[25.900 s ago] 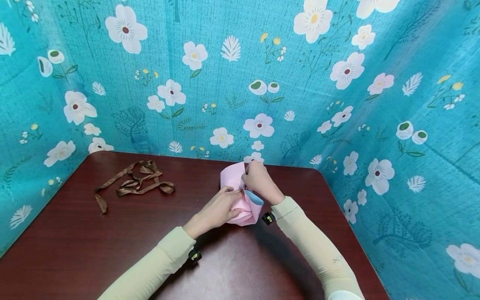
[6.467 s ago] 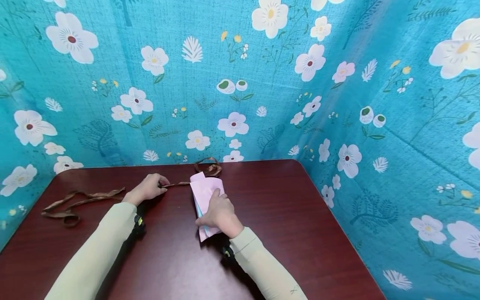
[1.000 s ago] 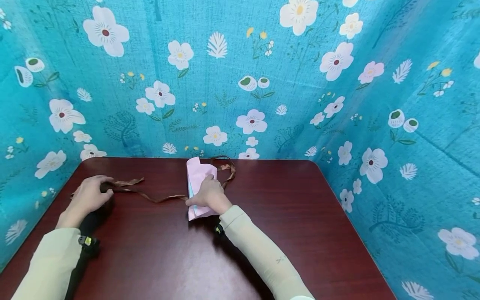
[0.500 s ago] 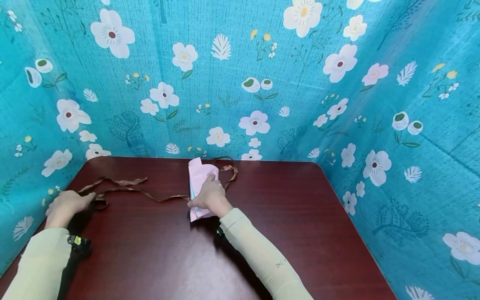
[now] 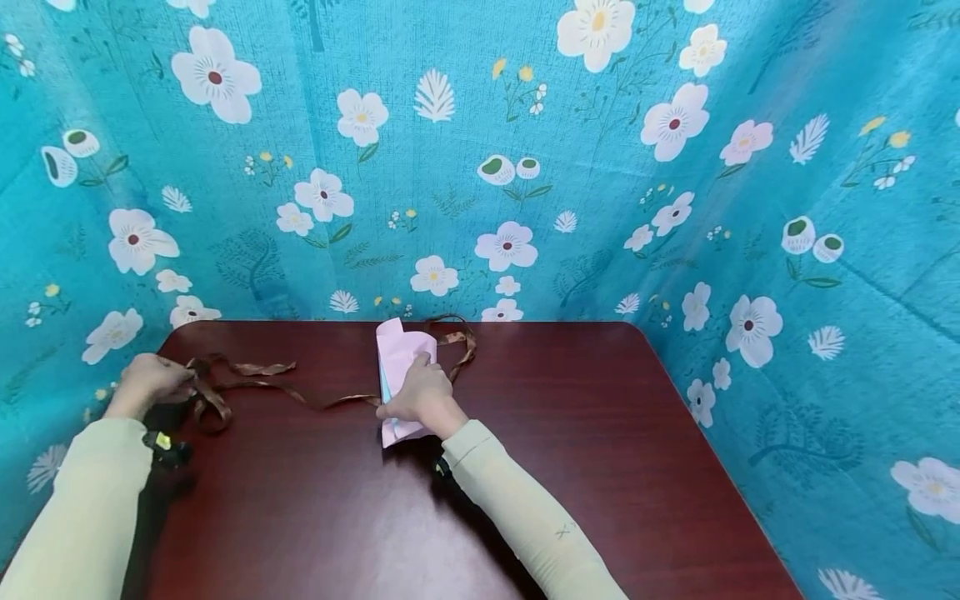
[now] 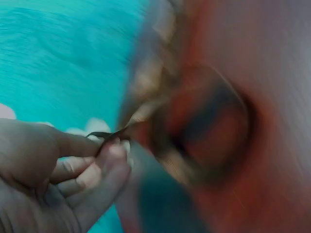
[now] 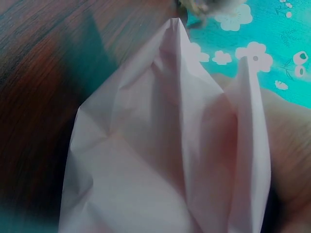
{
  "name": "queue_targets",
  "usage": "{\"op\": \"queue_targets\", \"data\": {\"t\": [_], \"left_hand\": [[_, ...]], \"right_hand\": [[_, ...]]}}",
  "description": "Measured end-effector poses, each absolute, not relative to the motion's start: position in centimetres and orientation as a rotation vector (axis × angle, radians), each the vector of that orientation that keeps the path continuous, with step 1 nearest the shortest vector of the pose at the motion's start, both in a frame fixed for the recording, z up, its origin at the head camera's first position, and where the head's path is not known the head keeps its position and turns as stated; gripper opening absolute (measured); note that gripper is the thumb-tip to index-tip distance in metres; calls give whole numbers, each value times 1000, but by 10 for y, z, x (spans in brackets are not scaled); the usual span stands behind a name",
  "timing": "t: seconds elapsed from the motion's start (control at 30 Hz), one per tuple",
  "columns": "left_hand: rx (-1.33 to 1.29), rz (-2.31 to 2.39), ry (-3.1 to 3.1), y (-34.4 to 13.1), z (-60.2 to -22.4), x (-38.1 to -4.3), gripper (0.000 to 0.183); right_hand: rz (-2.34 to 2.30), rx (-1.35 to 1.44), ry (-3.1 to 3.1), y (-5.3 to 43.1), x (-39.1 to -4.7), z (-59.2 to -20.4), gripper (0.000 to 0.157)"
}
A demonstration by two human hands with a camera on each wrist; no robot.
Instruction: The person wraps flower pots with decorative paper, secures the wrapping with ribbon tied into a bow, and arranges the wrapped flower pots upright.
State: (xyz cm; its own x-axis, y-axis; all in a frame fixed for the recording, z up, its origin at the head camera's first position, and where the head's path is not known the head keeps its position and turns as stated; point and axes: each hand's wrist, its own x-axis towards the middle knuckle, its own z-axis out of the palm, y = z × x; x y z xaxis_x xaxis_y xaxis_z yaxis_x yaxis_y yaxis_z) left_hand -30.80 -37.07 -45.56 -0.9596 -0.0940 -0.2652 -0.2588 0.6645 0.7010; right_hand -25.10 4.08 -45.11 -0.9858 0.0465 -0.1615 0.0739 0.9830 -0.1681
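While pinching brown ribbon between thumb and fingertips of left hand | held pink paper clamped by thumb and fingers of right hand | showed ribbon looped beyond right fingers and beside left.

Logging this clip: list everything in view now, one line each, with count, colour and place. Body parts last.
Ribbon: apparently one (any join at the paper is hidden), brown, from the left hand to the paper's left edge, and showing again behind it and to its right
Paper: one folded bundle, sheet count unclear, pink with light blue showing, on the table under the right hand
Table: one, dark red-brown, under everything
Cloth: count unclear, teal with mostly white flowers, behind and beside the table
Wrist cameras: two, black, one at each wrist
Sleeves: two, pale cream, on both forearms
Left hand: one, bare, pinching the ribbon
Right hand: one, bare, on the paper
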Motion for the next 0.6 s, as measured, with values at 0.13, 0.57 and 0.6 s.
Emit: {"op": "queue_targets", "data": {"t": [0.13, 0.57, 0.6], "left_hand": [[-215, 1500, 2509, -341, -430, -328, 44], [326, 1523, 2492, -161, -338, -358, 42], [351, 1514, 2498, -148, -335, -359, 40]], "right_hand": [[-251, 87, 2977, 39, -249, -452, 116], [-225, 129, 2997, 37, -252, -452, 112], [-225, 131, 3001, 37, -252, -452, 111]]}}
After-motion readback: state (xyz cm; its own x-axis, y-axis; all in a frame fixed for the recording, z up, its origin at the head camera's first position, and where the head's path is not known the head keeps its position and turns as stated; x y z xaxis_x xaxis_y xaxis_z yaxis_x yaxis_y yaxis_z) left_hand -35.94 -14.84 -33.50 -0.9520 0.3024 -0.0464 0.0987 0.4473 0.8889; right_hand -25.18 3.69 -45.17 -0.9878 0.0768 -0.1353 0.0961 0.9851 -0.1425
